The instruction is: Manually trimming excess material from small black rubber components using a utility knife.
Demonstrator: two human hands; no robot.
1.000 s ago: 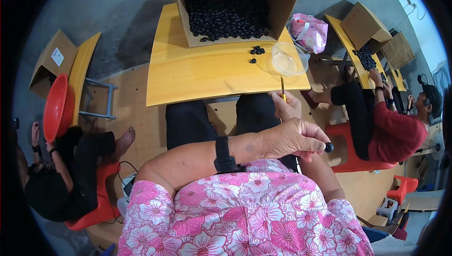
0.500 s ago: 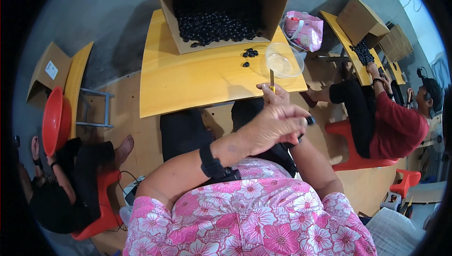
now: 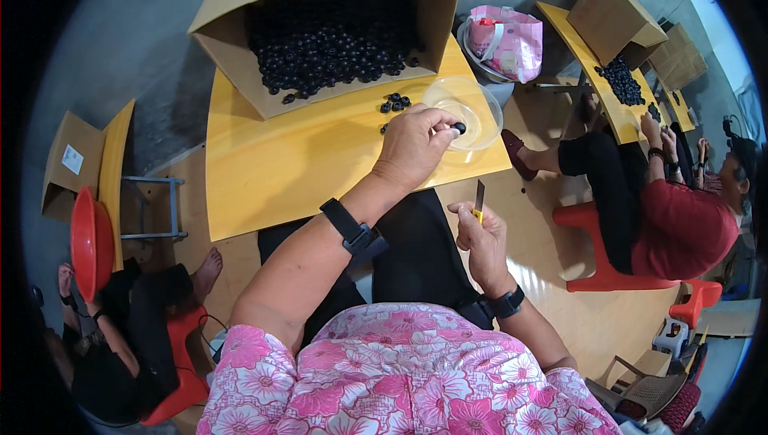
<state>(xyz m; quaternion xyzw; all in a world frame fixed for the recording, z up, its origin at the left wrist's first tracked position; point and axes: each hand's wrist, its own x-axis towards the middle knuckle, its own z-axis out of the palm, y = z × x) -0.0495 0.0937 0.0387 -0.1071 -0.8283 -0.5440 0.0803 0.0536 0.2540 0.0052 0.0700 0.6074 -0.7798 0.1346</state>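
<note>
A yellow table (image 3: 320,171) stood on a grey concrete floor. Over the rim of a clear plastic bowl (image 3: 468,107), the left hand (image 3: 416,143) pinched a small black ring (image 3: 458,127) in its fingers. The right hand (image 3: 484,243), fingers clenched, held a utility knife (image 3: 478,199) blade-up. The ring could slip and miss the bowl; the bare blade could nick the left forearm crossing close above it.

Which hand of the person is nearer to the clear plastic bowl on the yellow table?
Left. The left hand holds a small black piece at the clear plastic bowl's rim. The right hand is lower, off the table edge, holding a small blade.
</note>
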